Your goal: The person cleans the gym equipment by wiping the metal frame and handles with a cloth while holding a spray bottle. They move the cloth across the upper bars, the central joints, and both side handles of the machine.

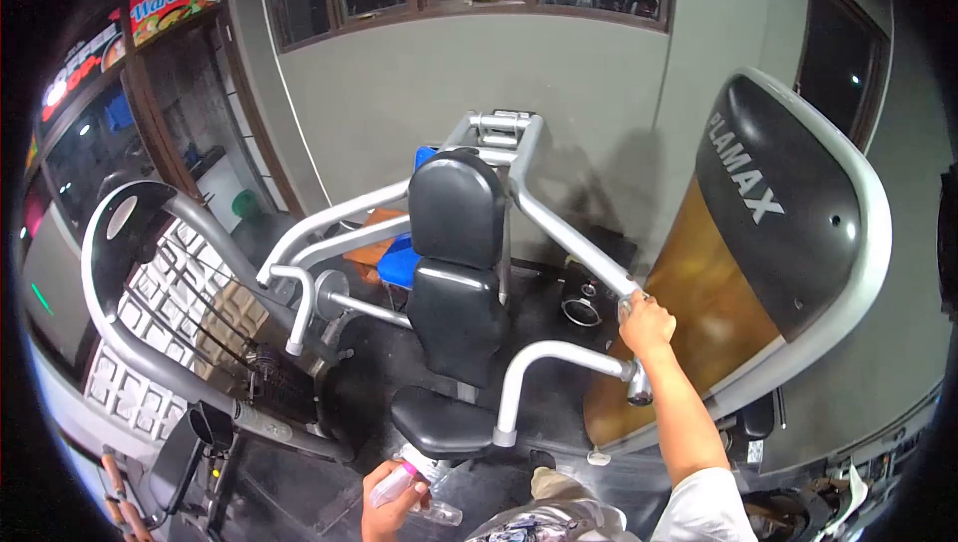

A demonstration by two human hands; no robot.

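My left hand [392, 502] is low in the view, its fingers wrapped round a spray bottle [397, 480] with a pink collar and a whitish top, just in front of the black seat [444, 422]. My right arm reaches forward, and my right hand [649, 325] is closed at the end of the grey machine arm [579, 243]. Whether a cloth or anything else is under those fingers is too small to tell. Between my hands stands the machine's black padded backrest [457, 208]. A curved grey handle bar [549, 352] ends just below my right hand.
A tall machine housing [788, 203] marked PLAMAX rises at the right. Another machine frame [180, 372] with cables stands at the left. Behind the seat are a blue pad [399, 261] and a grey wall [399, 103] with windows. Dark equipment lies at the lower right.
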